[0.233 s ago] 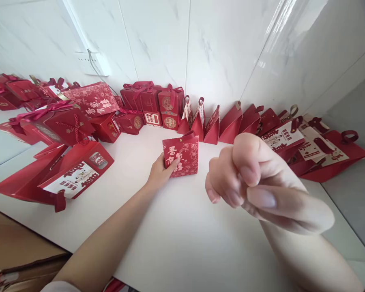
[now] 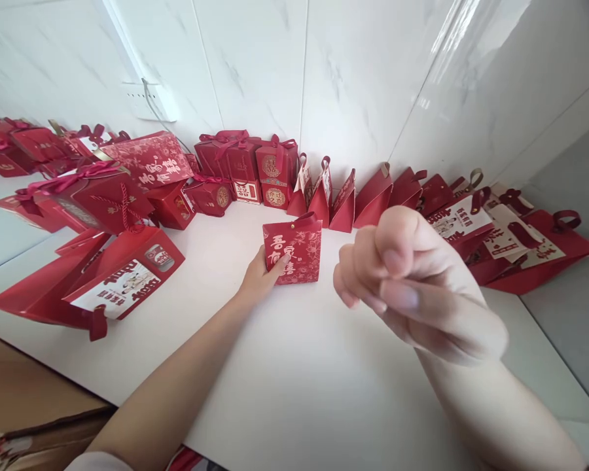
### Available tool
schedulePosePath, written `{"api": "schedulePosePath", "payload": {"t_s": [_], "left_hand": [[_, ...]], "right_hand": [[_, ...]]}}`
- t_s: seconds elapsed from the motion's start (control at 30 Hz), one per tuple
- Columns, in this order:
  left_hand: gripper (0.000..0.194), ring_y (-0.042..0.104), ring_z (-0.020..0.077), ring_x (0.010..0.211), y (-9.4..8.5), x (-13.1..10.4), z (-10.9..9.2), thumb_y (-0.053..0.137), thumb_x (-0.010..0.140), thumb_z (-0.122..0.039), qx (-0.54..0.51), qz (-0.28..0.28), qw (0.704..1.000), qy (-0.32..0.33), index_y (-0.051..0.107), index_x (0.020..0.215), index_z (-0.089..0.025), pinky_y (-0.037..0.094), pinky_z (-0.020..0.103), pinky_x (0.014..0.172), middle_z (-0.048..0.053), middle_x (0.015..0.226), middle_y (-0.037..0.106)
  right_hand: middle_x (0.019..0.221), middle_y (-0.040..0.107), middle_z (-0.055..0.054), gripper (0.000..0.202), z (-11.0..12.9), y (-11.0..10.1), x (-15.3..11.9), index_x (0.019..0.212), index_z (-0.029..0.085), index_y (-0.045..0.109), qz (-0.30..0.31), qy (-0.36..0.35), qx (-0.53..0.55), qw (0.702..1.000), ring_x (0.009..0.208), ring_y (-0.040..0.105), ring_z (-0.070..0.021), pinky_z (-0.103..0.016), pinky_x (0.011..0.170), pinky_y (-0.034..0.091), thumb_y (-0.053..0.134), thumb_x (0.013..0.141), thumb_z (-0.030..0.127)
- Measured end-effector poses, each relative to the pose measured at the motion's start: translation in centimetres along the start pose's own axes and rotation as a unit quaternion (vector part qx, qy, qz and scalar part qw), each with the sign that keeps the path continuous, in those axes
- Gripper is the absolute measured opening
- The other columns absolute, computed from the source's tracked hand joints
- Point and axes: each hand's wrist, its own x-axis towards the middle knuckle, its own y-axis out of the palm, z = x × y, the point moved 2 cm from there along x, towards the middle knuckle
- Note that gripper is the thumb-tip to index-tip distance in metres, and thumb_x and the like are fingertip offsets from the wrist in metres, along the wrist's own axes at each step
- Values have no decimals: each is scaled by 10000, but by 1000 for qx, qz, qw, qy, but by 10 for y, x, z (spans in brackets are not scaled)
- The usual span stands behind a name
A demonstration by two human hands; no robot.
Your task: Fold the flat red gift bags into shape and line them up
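My left hand (image 2: 259, 278) is closed on a red gift box (image 2: 299, 255), which stands upright on the white table (image 2: 294, 366). The box has pale lettering, a floral print and a short dark red ribbon loop at its top. My thumb presses on its front face; the other fingers are hidden behind it. Raised close to the camera, to the right of the box, is my right hand (image 2: 417, 288). Its fingers are curled in with the thumb folded against them, and nothing shows between them. It is apart from the box.
A row of triangular red gift bags (image 2: 373, 196) lines the wall, with more handled bags (image 2: 535, 242) at right. Stacked red boxes (image 2: 245, 163) stand behind. At left lie larger red bags (image 2: 118, 281) and a ribboned box (image 2: 98, 196). A wall socket (image 2: 147, 101) has a cable.
My right hand has shifted a little left and up, still curled. My left hand and the gift box have barely moved.
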Motion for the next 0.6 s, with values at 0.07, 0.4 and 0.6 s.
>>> {"api": "schedulePosePath", "payload": {"t_s": [0.07, 0.4, 0.6], "left_hand": [[515, 573, 282, 1245, 0, 2, 2, 546, 919, -518, 22, 9, 1000, 9, 506, 1357, -249, 428, 444, 1085, 74, 1346, 619], [560, 526, 264, 1316, -3, 5, 3, 356, 980, -592, 14, -5, 1000, 5, 517, 1388, -243, 407, 402, 1123, 61, 1431, 564], [557, 593, 261, 1229, -5, 9, 14, 361, 961, -627, -52, -14, 998, -38, 587, 1286, -235, 449, 396, 1082, 67, 1309, 649]], "right_hand": [[815, 563, 4, 169, -11, -6, 5, 935, 264, 531, -47, -26, -47, 997, 747, 590, -175, -357, 740, 549, 674, 843, 249], [1571, 346, -115, 712, -163, -54, 8, 1475, 253, 316, -211, 95, -214, 949, 1416, 371, -271, -464, 1174, 306, 640, 884, 485], [1415, 571, -95, 616, -201, -57, -7, 1405, 213, 460, -187, 194, -173, 947, 1305, 521, -269, -418, 1148, 354, 504, 942, 616]]}}
